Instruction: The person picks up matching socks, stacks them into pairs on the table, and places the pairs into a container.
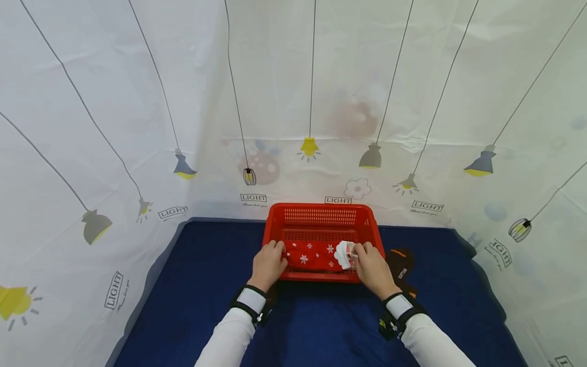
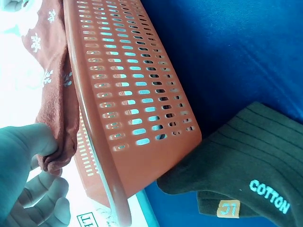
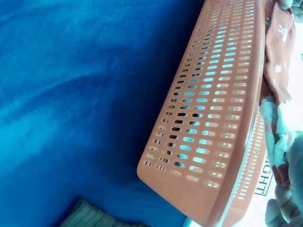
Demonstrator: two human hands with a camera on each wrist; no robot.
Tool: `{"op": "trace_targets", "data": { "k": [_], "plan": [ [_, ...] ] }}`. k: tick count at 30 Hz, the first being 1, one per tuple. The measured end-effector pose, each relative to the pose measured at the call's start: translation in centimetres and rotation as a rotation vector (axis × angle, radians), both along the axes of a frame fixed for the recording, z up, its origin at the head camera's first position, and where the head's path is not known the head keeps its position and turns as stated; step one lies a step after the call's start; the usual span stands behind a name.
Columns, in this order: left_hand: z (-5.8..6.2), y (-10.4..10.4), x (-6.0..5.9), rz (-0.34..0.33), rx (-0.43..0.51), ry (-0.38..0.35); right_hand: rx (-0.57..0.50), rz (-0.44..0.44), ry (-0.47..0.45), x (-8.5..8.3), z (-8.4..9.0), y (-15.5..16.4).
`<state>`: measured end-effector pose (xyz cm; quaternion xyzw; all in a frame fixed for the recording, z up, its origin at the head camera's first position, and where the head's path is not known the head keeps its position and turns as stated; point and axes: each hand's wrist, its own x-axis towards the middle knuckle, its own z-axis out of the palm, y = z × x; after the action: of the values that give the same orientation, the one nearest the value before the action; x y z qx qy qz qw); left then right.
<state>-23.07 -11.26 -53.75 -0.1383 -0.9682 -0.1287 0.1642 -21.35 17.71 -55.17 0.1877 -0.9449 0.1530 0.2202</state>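
A red sock point(image 1: 312, 255) with white snowflakes and a white cuff point(image 1: 343, 254) is stretched along the front of a red slotted basket point(image 1: 321, 207). My left hand point(image 1: 269, 264) pinches its left end and my right hand point(image 1: 370, 264) grips the cuff end. The left wrist view has my thumb and fingers point(image 2: 28, 146) pinching the red sock point(image 2: 54, 94) beside the basket wall point(image 2: 137, 104). In the right wrist view, the sock point(image 3: 279, 61) hangs over the basket rim point(image 3: 208, 118), and my fingers point(image 3: 284, 189) hold the pale cuff.
A dark ribbed sock point(image 1: 400, 265) marked COTTON lies on the blue cloth point(image 1: 206, 285) right of the basket, also in the left wrist view point(image 2: 251, 165). White curtains printed with lamps close in the back and both sides.
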Motion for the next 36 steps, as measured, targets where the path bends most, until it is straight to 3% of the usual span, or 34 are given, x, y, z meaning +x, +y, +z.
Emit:
{"op": "trace_targets", "data": {
  "k": [12, 26, 36],
  "plan": [
    [-0.1, 0.6, -1.6, 0.020, -0.034, -0.088, 0.062, -0.031, -0.028, -1.9, 0.2, -0.3],
    [-0.6, 1.0, -3.6, 0.031, -0.042, -0.144, -0.005, -0.081, -0.254, -3.3, 0.2, -1.5],
    [-0.8, 1.9, -5.0, 0.043, -0.055, -0.176, -0.018, -0.110, -0.267, -4.3, 0.2, -1.7]
  ]
}}
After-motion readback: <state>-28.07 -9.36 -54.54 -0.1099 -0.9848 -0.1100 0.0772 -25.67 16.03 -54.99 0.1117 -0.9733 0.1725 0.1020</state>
